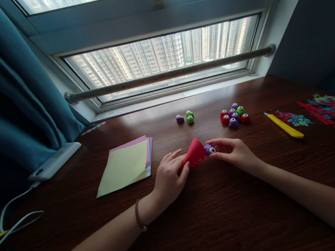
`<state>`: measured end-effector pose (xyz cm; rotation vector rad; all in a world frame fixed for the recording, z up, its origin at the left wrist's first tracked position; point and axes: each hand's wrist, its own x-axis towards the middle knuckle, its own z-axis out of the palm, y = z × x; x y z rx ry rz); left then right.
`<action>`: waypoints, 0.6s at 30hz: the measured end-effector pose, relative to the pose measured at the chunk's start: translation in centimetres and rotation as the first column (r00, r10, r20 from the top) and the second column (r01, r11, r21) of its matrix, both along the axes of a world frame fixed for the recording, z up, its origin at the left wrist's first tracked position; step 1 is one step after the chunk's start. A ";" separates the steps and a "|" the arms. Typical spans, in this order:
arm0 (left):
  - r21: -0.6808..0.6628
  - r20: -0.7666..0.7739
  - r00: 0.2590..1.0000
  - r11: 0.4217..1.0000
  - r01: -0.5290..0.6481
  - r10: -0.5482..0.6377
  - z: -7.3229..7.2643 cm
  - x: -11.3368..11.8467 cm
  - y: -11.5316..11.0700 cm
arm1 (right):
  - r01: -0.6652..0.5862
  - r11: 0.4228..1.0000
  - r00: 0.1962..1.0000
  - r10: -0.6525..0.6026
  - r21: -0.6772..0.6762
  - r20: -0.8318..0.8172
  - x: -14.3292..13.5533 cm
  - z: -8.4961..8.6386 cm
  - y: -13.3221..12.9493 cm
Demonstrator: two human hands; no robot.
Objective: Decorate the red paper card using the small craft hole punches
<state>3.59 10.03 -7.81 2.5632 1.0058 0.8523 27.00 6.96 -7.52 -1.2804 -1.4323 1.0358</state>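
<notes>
My left hand (pixel 170 174) pinches a red paper cone (pixel 193 153) between thumb and fingers, its wide end turned to the right. At that wide end is a purple one-eyed figure (pixel 209 149), which my right hand (pixel 232 153) holds between thumb and fingertips. The figure's round white eye faces up toward me. Whether the figure touches the inside of the cone I cannot tell. Farther back on the table sit a purple one-eyed figure (pixel 179 118) and two green figures (pixel 190 119). A cluster of red, purple and green figures (pixel 233 123) lies to their right.
Left of my hands lies a stack of coloured paper (pixel 124 167). A yellow utility knife (pixel 285 126) rests at the right, near small paper bits (pixel 296 118) and red paper strips (pixel 326 113). A white power bank (pixel 54 161) with a cable is by the curtain (pixel 22 82).
</notes>
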 end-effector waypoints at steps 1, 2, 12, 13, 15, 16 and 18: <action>0.002 -0.003 1.000 1.000 0.003 -0.003 0.0 0.0 0.0 | -0.007 1.000 1.000 0.007 -0.003 -0.008 0.0 0.0 0.0; 0.000 -0.005 1.000 1.000 0.006 -0.006 0.0 0.0 0.0 | -0.016 1.000 1.000 0.016 -0.004 -0.020 -0.1 0.0 0.0; -0.026 -0.075 0.996 0.999 0.045 -0.047 0.0 0.0 -0.1 | -0.075 0.997 0.997 0.075 0.033 0.001 -0.1 0.0 -0.1; -0.021 -0.089 0.995 0.999 0.041 -0.043 0.0 0.1 -0.1 | -0.075 0.997 0.997 0.074 0.032 0.024 0.0 0.0 -0.1; -0.008 -0.127 0.991 1.000 0.029 -0.030 -0.1 0.1 -0.1 | -0.068 0.997 0.994 0.066 0.024 0.085 0.0 0.0 -0.1; -0.004 -0.154 0.988 1.000 0.022 -0.023 -0.1 0.2 -0.1 | -0.065 0.998 0.992 0.063 0.014 0.109 0.0 0.0 -0.1; 0.000 -0.223 0.975 1.000 0.005 -0.005 -0.2 0.3 -0.1 | -0.074 0.997 0.991 0.075 -0.016 0.114 0.0 0.0 0.0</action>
